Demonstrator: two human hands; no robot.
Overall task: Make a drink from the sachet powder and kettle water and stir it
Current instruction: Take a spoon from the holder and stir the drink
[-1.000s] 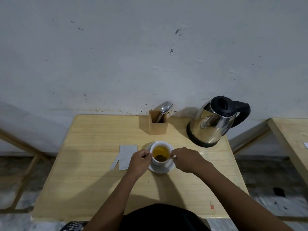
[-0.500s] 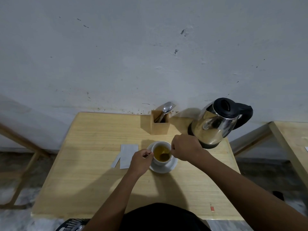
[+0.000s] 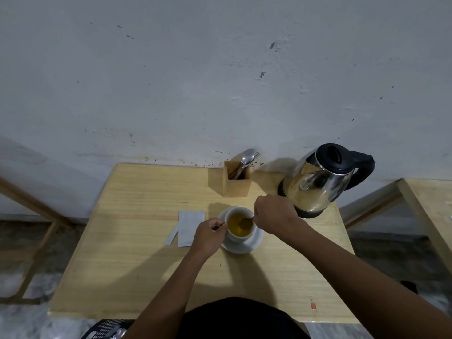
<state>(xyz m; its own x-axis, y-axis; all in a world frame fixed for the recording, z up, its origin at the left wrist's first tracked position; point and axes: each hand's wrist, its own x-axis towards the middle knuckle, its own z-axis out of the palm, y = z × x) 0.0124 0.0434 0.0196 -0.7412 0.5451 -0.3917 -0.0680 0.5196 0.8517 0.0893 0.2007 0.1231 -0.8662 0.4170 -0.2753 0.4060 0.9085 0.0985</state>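
So, head view, only one cam. Cup (image 3: pixel 239 225) sits on a white saucer (image 3: pixel 254 243) at centre frame, on the wooden worktop (image 3: pixel 137 265), holding yellow-amber liquid. Left hand (image 3: pixel 209 234) is at the cup's left side, fingers (image 3: pixel 217 226) curled and pinched where the handle would be; the handle itself is hidden, so can't confirm. Right hand (image 3: pixel 275 215) comes in from the right of the rim, fingers closed on the spoon (image 3: pixel 245 221), though the grip itself is tucked under the knuckles. Spoon bowl is down in the liquid, right half of the cup; its long axis runs roughly left-right in frame, handle end toward the right hand.

That's the relation that matters: spoon is inside the rim w/ the right hand just beside and above it, so stirring is prob. a wrist job, left hand only steadying. Looks like the stir step, late in the task.

Opened sachet (image 3: pixel 189 227) w/ its torn strip lies flat left of the cup, near the left hand. Kettle (image 3: pixel 318 182) stands upper right of the cup, just behind the right hand. Cutlery holder (image 3: pixel 237 182) w/ spoon & fork is behind the cup, by the wall.
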